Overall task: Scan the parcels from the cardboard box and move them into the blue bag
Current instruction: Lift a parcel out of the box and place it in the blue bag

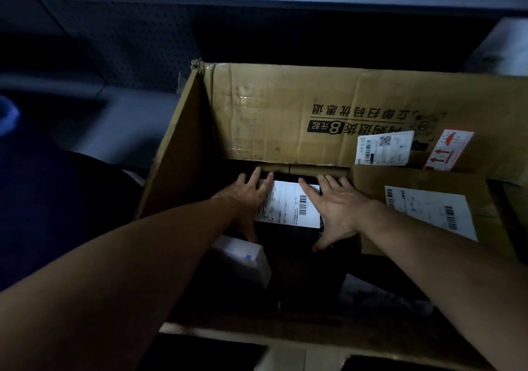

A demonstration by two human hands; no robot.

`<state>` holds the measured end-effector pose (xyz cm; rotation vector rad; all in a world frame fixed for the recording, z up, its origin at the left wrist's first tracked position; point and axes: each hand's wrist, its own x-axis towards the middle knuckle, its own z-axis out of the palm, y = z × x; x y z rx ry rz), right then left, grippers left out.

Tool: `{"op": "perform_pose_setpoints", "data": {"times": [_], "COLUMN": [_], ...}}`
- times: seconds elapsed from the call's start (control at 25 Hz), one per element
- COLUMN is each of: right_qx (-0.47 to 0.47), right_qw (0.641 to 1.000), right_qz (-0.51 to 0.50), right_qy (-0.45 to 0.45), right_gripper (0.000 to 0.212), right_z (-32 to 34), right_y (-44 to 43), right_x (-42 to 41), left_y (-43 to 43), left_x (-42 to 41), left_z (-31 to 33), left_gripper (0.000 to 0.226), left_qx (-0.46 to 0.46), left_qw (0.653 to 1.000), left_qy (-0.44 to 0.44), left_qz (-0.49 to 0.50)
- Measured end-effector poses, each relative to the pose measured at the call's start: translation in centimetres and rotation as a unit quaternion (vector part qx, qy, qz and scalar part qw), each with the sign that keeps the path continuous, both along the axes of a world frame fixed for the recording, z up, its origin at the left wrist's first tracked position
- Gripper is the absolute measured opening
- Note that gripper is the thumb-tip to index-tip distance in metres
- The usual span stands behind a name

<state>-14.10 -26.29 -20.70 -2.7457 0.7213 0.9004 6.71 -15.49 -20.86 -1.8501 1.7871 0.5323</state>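
1. Reference item: the cardboard box stands open at the top. Its far wall carries printed characters, a white barcode sticker and a red-and-white handling sticker.

2. Task item: a dark-wrapped parcel lies inside the cardboard box, against the foot of the far wall and roughly midway between the side walls. A white shipping label with barcodes faces upward on it.

3. Left hand: inside the cardboard box, on the left edge of the dark-wrapped parcel. The fingers are straight and spread, with the fingertips touching the label's left margin. The thumb is not visible. The hand is flat rather than closed around anything.

4. Right hand: inside the cardboard box, on the right edge of the same parcel. The fingers are straight and overlap the label's right margin. The thumb is spread wide toward the near wall, along the parcel's right side. This hand is also flat, pressing rather than clasping.

5. Other contents of the cardboard box:
- A brown carton parcel lies toward the right wall, just beside the dark-wrapped parcel, with its own barcode label facing up.
- A small white box sits toward the left wall, nearer the near wall, partly under the left forearm.

6. Outside the cardboard box, well to its left, a blue object is partly visible. It is too blurred to identify.
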Motion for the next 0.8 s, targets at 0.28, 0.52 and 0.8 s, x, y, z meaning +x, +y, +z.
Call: {"op": "perform_pose_setpoints", "data": {"times": [0.28, 0.52, 0.8], "right_qx": [-0.027, -0.064, -0.133], "right_qw": [0.999, 0.996, 0.985], "right_qz": [0.01, 0.015, -0.006], "right_qy": [-0.024, -0.056, -0.106], "right_gripper": [0.16, 0.159, 0.158], "right_z": [5.3, 11.0, 19.1], "right_y": [3.5, 5.4, 6.6], "right_x": [-2.0, -3.7, -8.4], "left_y": [3.9, 6.3, 7.2], "left_x": [-1.9, -3.0, -6.2], "left_z": [5.3, 10.5, 18.2], "left_gripper": [0.162, 0.162, 0.162], "left_qx": [-0.041, -0.093, -0.197], "left_qw": [0.998, 0.995, 0.974], "left_qy": [-0.033, -0.041, -0.08], "left_qz": [-0.03, -0.021, -0.076]}}
